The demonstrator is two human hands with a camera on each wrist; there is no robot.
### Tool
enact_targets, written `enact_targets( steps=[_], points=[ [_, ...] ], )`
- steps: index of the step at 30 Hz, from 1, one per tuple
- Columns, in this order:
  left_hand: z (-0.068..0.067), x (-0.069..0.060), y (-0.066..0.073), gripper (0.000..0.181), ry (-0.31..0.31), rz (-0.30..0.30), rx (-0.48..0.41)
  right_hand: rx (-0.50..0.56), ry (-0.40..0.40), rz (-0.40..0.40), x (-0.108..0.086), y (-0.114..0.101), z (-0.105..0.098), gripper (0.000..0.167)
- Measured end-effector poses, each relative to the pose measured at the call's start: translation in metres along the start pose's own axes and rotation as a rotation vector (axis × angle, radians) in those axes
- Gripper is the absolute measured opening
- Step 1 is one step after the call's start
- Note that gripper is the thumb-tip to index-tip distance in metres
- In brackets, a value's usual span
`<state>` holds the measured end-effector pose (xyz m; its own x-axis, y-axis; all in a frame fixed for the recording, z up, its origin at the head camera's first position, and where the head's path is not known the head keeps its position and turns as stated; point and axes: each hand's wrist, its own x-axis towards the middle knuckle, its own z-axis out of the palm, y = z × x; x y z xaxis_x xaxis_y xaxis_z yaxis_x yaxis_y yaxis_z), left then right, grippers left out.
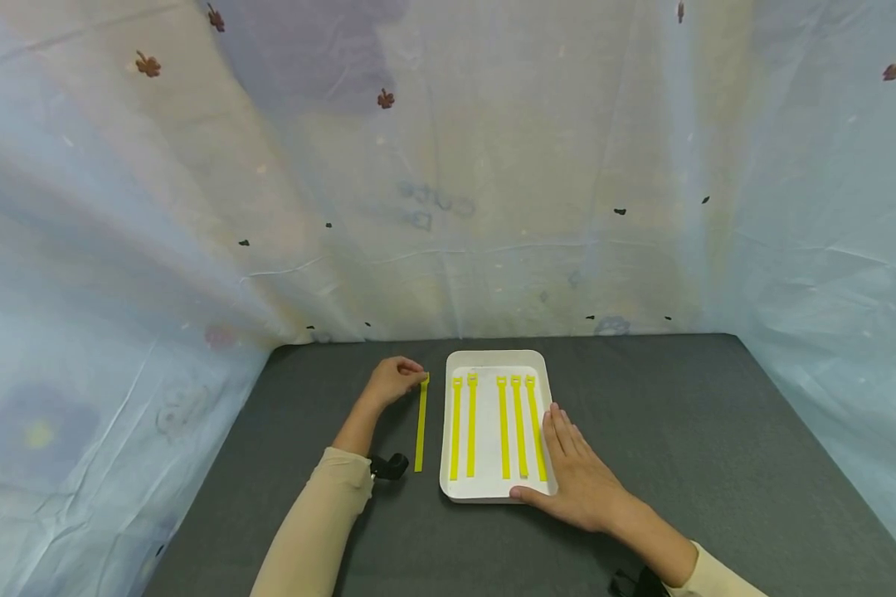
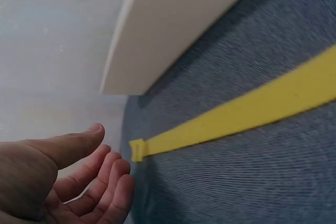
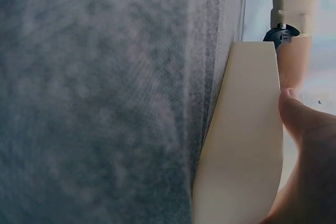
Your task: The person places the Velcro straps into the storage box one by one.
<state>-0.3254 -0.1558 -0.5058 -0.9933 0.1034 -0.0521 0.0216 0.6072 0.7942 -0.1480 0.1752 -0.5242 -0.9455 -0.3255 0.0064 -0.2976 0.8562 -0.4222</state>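
A white tray (image 1: pixel 488 427) stands on the dark table, with several yellow cable straps (image 1: pixel 504 431) lying lengthwise in it. Each strap is flat with a slotted head at the far end. Left of the tray, another yellow cable strap (image 1: pixel 421 431) lies on the table cloth. My left hand (image 1: pixel 396 381) is at that strap's slotted head; in the left wrist view, its fingers (image 2: pixel 119 195) are loosely bent and a small gap separates them from the head. My right hand (image 1: pixel 586 481) lies along the tray's right side, fingers straight, thumb at the near right corner.
Dark grey cloth covers the table (image 1: pixel 679 431). A pale patterned curtain (image 1: pixel 493 207) hangs behind the table and along both sides. Each wrist wears a black strap-on device, such as the left wrist camera (image 1: pixel 390 467).
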Motion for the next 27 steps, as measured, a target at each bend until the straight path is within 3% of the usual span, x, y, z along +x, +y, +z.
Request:
enact_targets(
  steps=[13, 21, 27],
  points=[
    [0.007, 0.004, -0.012, 0.027, -0.005, 0.003, 0.021, -0.012, 0.006, -0.005, 0.0, 0.001, 0.001, 0.133],
    [0.011, 0.006, -0.019, 0.034, -0.005, -0.022, -0.01, -0.006, 0.005, -0.003, 0.0, 0.001, 0.001, 0.133],
    [0.013, 0.004, -0.02, 0.037, -0.009, -0.007, -0.039, -0.01, 0.004, -0.001, 0.0, 0.001, 0.001, 0.133]
  ],
)
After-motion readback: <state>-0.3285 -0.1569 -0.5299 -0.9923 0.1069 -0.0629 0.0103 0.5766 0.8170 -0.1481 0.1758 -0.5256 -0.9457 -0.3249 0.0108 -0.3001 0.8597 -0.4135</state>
